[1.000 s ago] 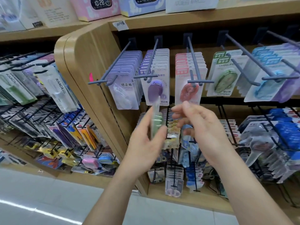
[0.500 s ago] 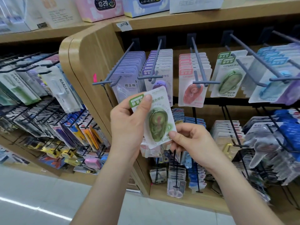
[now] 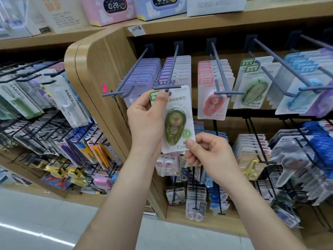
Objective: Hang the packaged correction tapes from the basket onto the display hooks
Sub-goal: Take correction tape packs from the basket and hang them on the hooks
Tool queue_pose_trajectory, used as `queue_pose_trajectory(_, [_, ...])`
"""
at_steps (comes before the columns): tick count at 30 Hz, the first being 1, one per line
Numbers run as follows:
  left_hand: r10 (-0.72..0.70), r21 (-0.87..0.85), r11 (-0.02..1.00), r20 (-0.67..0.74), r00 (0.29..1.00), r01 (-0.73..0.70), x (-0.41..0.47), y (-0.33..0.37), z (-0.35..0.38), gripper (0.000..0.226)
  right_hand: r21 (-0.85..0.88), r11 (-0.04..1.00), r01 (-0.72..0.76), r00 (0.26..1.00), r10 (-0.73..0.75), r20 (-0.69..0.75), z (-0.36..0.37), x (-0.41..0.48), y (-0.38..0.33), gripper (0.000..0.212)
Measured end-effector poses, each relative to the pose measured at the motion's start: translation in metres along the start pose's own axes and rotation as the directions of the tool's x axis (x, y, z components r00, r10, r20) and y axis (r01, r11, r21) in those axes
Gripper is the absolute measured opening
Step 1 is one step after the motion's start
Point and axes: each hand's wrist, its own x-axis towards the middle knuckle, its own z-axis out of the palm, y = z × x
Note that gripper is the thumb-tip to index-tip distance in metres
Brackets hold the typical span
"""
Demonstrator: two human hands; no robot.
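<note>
Green-cased correction tape on white card (image 3: 177, 123), pinched at top by left hand (image 3: 144, 120) and at bottom by right hand (image 3: 209, 154), should go hole-first onto the upper-right grey-blue metal hook (image 3: 270, 62) bearing matching green packs (image 3: 252, 91).

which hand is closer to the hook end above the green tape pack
Left. The left hand pinches the green tape pack at its top, just under the hook end; the right hand pinches its bottom edge, farther below.
</note>
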Motion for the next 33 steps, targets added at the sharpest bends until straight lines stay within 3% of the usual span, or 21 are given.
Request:
queue_pose_trajectory(2, [-0.075,-0.006,0.997,0.017,0.997,0.076,0.004,0.0,-0.001,0.016,0.029,1.0,-0.005,1.0,0.005,-0.01,0.002,-0.001,-0.001,0.022])
queue_pose_trajectory(6, [-0.093,0.165,0.984,0.123,0.988,0.072,-0.006,-0.007,-0.012,0.017,0.098,0.995,-0.016,0.999,0.021,-0.047,0.005,-0.002,-0.002,0.02])
queue_pose_trajectory(12, [-0.004,0.257,0.965,0.235,0.972,-0.058,-0.038,-0.027,-0.044,0.053,0.069,0.998,-0.004,0.995,0.011,-0.095,0.008,0.002,-0.001,0.017])
queue_pose_trajectory(15, [-0.013,0.37,0.927,0.186,0.982,-0.058,-0.03,-0.036,-0.043,0.049,0.045,0.999,-0.026,0.995,0.03,-0.1,0.01,0.004,0.002,0.024])
queue_pose_trajectory(19, [0.004,0.462,0.884,0.145,0.989,-0.071,-0.01,-0.046,-0.037,0.047,-0.118,0.993,-0.008,0.985,-0.012,-0.172,0.005,0.006,0.008,0.031])
queue_pose_trajectory(25, [0.057,0.578,0.8,0.19,0.98,-0.158,0.012,-0.061,-0.04,0.047,-0.199,0.979,-0.033,0.962,-0.022,-0.27,-0.016,-0.016,0.014,0.032])
queue_pose_trajectory(29, [0.12,0.654,0.716,0.231,0.965,-0.246,-0.002,-0.073,-0.051,0.043,-0.288,0.943,-0.167,0.928,0.052,-0.368,-0.042,-0.047,0.034,0.03])
queue_pose_trajectory(33, [0.112,0.622,0.724,0.318,0.941,-0.297,-0.038,-0.089,-0.051,0.027,-0.433,0.85,-0.299,0.9,0.101,-0.424,-0.079,-0.086,0.06,0.028])
